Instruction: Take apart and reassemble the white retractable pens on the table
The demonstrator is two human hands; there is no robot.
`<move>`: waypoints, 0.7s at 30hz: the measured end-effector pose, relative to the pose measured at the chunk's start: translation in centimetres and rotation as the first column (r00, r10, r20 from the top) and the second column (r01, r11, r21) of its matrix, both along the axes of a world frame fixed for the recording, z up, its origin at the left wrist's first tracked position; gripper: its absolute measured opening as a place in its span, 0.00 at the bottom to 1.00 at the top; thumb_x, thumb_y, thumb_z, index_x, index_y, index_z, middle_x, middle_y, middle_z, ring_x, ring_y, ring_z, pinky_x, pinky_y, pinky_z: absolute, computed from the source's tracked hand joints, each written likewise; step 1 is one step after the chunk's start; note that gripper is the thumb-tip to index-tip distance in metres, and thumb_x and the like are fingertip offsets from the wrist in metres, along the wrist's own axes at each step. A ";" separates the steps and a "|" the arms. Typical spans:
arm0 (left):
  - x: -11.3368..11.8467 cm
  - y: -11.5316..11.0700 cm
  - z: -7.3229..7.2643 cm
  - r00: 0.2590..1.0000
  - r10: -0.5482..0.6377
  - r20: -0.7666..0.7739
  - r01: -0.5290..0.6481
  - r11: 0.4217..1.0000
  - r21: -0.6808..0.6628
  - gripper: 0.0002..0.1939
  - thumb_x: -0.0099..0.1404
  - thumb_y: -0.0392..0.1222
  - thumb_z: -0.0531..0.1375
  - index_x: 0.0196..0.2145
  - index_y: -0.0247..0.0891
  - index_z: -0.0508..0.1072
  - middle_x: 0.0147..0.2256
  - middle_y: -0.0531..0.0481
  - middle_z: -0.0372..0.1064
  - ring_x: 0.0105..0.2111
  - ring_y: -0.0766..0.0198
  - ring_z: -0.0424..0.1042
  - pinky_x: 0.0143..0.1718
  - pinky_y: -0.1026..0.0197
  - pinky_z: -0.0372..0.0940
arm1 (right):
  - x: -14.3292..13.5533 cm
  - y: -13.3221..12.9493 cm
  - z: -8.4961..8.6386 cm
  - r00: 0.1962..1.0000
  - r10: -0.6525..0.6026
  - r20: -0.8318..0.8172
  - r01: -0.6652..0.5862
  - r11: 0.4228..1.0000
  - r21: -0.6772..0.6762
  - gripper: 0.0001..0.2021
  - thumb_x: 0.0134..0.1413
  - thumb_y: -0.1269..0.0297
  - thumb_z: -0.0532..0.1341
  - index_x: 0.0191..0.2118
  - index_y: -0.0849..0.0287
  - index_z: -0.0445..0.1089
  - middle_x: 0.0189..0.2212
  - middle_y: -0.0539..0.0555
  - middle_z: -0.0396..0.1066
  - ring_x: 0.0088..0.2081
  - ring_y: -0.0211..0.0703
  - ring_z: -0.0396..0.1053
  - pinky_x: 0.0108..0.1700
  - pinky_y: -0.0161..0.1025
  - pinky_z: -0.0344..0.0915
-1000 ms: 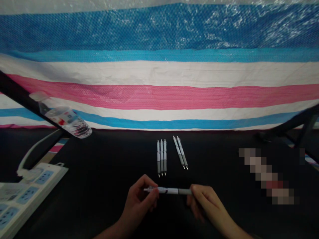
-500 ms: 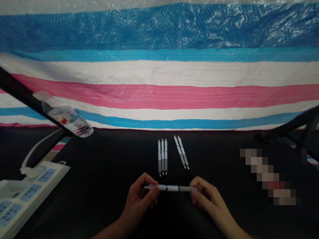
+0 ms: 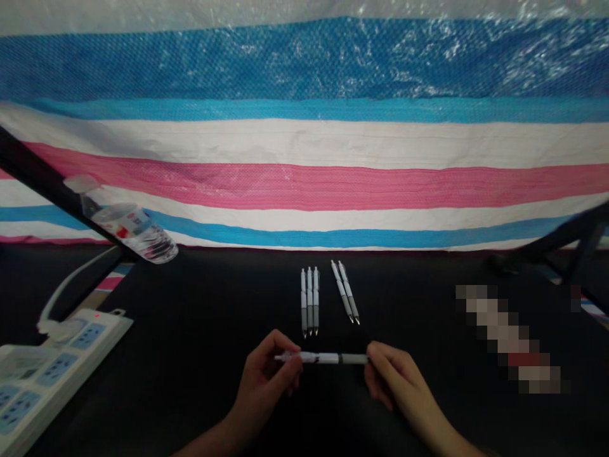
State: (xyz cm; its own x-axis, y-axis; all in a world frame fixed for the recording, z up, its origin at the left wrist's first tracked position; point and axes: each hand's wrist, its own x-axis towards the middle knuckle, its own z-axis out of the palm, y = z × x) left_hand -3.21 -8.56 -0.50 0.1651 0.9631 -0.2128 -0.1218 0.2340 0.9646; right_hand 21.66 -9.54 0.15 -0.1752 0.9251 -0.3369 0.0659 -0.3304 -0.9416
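A white and grey click pen (image 3: pixel 328 358) lies level between my two hands, above the black table. My left hand (image 3: pixel 266 374) pinches its clicker and clip end between thumb and fingers. At the grey grip end, my right hand (image 3: pixel 392 374) closes its thumb and fingers round the tip, which they hide. Beyond the hands, three similar pens (image 3: pixel 309 301) lie side by side with tips toward me. Two more pens (image 3: pixel 346 292) rest slanted to their right, tips also toward me.
A white power strip (image 3: pixel 71 362) with a plugged-in cable sits at the left. Behind it a clear plastic bottle (image 3: pixel 137 231) appears tilted beside a black bar. A blurred-out long patch (image 3: pixel 504 336) is on the right. Striped sheeting (image 3: pixel 304 184) hangs along the back.
My right hand's fingers have shifted and now cover the pen's tip, which showed before. The left hand keeps its pinch. The view has tilted very slightly.
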 end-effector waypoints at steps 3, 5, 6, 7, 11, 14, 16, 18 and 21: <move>0.0 -0.1 -0.2 1.000 0.001 0.003 -0.001 1.000 -0.004 0.18 0.62 0.54 0.68 0.33 0.36 0.71 0.23 0.56 0.68 0.19 0.70 0.65 0.20 0.69 0.59 | 0.0 0.0 -0.1 0.999 -0.024 -0.029 0.024 1.000 0.012 0.29 0.58 0.36 0.60 0.24 0.59 0.66 0.16 0.46 0.63 0.15 0.30 0.53 0.19 0.31 0.46; 0.0 -0.1 -0.2 1.000 0.005 -0.003 -0.006 1.000 -0.009 0.17 0.63 0.54 0.67 0.33 0.36 0.71 0.23 0.56 0.68 0.19 0.71 0.65 0.20 0.69 0.59 | 0.0 0.0 0.1 0.994 -0.060 -0.086 0.064 0.997 0.041 0.24 0.56 0.39 0.65 0.30 0.59 0.68 0.20 0.46 0.67 0.16 0.30 0.55 0.20 0.30 0.46; 0.0 -0.1 -0.2 1.000 0.007 -0.004 -0.007 1.000 -0.009 0.17 0.63 0.54 0.67 0.33 0.37 0.71 0.23 0.56 0.68 0.19 0.71 0.65 0.20 0.69 0.59 | 0.0 0.0 0.1 0.992 -0.064 -0.105 0.070 0.996 0.048 0.24 0.55 0.39 0.65 0.32 0.59 0.69 0.21 0.47 0.69 0.16 0.30 0.56 0.20 0.30 0.47; 0.0 -0.1 -0.2 1.000 0.008 -0.004 -0.008 1.000 -0.008 0.17 0.63 0.54 0.67 0.33 0.37 0.71 0.23 0.56 0.67 0.19 0.71 0.64 0.20 0.69 0.59 | 0.0 -0.1 0.2 0.992 -0.057 -0.111 0.062 0.997 0.046 0.24 0.56 0.39 0.64 0.33 0.59 0.69 0.22 0.47 0.69 0.16 0.30 0.57 0.19 0.30 0.47; 0.0 0.0 0.0 1.000 0.002 -0.004 -0.002 1.000 0.000 0.17 0.62 0.54 0.68 0.33 0.37 0.71 0.24 0.56 0.68 0.20 0.70 0.65 0.20 0.69 0.60 | -0.1 0.1 0.2 0.997 -0.010 -0.071 0.010 1.000 0.001 0.29 0.60 0.35 0.58 0.26 0.60 0.67 0.17 0.48 0.67 0.14 0.30 0.58 0.18 0.30 0.47; 0.0 0.1 0.1 1.000 0.005 -0.009 -0.005 1.000 0.012 0.17 0.63 0.54 0.67 0.33 0.37 0.71 0.22 0.57 0.67 0.19 0.70 0.64 0.20 0.68 0.59 | -0.2 0.2 0.0 0.991 -0.032 -0.130 0.030 0.999 -0.015 0.25 0.57 0.39 0.64 0.27 0.60 0.68 0.18 0.48 0.69 0.16 0.31 0.62 0.19 0.29 0.53; -0.1 0.3 0.2 1.000 0.015 -0.012 -0.014 1.000 0.020 0.17 0.63 0.54 0.67 0.33 0.37 0.71 0.22 0.57 0.66 0.19 0.70 0.63 0.20 0.69 0.59 | -0.2 0.2 -0.2 0.975 -0.058 -0.215 0.054 0.998 -0.027 0.21 0.56 0.44 0.68 0.31 0.60 0.69 0.20 0.48 0.71 0.18 0.33 0.66 0.21 0.29 0.58; -0.2 0.4 0.2 1.000 0.028 -0.014 -0.028 0.999 0.023 0.17 0.63 0.54 0.67 0.32 0.37 0.71 0.22 0.57 0.66 0.19 0.71 0.63 0.20 0.69 0.58 | -0.2 0.1 -0.3 0.952 -0.095 -0.292 0.089 0.995 -0.034 0.17 0.55 0.50 0.70 0.34 0.59 0.70 0.22 0.48 0.73 0.20 0.36 0.70 0.22 0.30 0.61; -0.4 0.5 0.2 0.999 0.045 -0.008 -0.045 0.999 0.020 0.17 0.63 0.54 0.67 0.33 0.37 0.71 0.22 0.57 0.66 0.20 0.70 0.63 0.20 0.69 0.58 | 0.1 -0.1 -0.5 0.913 -0.159 -0.377 0.155 0.987 -0.039 0.14 0.56 0.55 0.70 0.35 0.59 0.69 0.24 0.49 0.75 0.21 0.38 0.72 0.23 0.31 0.63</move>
State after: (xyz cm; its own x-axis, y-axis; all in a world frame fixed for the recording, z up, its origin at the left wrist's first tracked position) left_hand -3.57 -8.06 -0.34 0.1197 0.9735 -0.1947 -0.1240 0.2093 0.9700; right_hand 21.71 -9.64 -0.30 -0.1435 0.9486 -0.2822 -0.3474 -0.3153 -0.8831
